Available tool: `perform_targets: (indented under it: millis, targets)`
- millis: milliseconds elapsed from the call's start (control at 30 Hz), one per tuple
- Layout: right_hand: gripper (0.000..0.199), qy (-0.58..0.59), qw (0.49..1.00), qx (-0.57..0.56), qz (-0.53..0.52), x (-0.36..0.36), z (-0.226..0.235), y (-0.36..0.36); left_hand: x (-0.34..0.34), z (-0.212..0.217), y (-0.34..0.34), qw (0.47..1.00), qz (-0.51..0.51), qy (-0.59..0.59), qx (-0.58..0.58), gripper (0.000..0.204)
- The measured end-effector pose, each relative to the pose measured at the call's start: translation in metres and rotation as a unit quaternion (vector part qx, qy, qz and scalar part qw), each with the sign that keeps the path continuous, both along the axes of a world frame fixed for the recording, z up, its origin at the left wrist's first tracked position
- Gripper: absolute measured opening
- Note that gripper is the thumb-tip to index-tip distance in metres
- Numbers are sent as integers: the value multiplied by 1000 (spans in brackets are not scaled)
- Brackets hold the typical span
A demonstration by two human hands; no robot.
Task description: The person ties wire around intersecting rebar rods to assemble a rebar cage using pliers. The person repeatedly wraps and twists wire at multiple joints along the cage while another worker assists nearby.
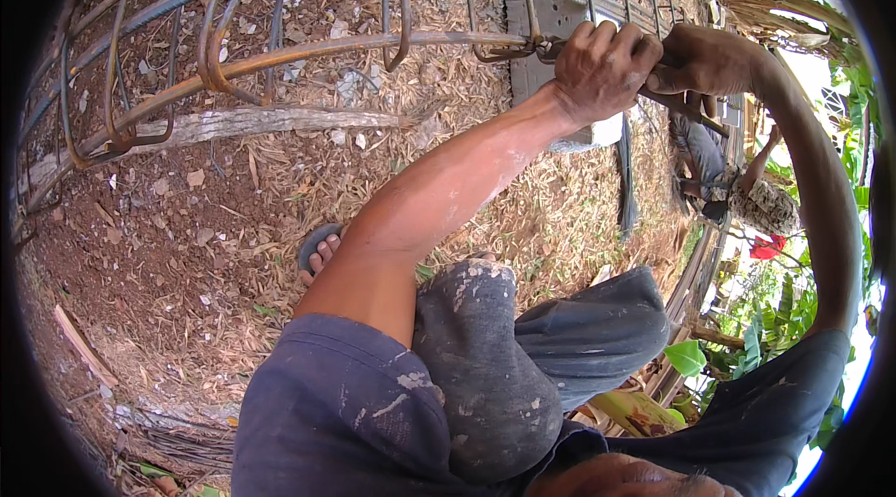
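Up at the top bar of the cage [308, 49], the left hand [602, 68] is clenched tight round the rusty bar where a stirrup [527, 2] crosses it. Just beside it, touching at the knuckles, the right hand [700, 63] is closed on a thin dark tool [686, 105] whose shaft slopes down and away from the fist. I cannot tell what its tip is hooked on, since the fingers cover the joint. To my eye the job wants the left fist to hold the crossing dead still while the right turns the tool, and both wrists kept close so nothing slips. Beyond the left hand the bars and more stirrups curve off, with a grey plank [261, 124] on the ground under them. Below the hands lies a concrete slab [551, 21], then dry leaf litter [215, 245] and a sandalled foot [317, 250]. Nearer me, paint-spattered knees [476, 348] crowd the elbows. Past the right arm, green plants [793, 301] close that side
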State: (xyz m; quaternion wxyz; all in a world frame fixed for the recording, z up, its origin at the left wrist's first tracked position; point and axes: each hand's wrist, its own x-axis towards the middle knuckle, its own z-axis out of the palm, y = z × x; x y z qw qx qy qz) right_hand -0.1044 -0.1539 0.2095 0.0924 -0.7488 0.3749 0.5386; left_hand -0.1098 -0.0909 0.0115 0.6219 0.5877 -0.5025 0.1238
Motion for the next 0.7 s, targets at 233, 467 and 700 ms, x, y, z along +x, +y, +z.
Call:
perform_targets:
  millis: [233, 467, 700]
  targets:
    - [72, -191, 736, -294, 579, -38, -6, -4, 16, 18, -16, 984, -41, 171, 32, 49]
    - [40, -134, 779, -191, 583, 25, -20, -43, 35, 19, -26, 963, -43, 219, 149, 65]
    - [33, -133, 818, -216, 516, -10, -4, -49, 32, 30, -16, 965, -105, 164, 177, 42]
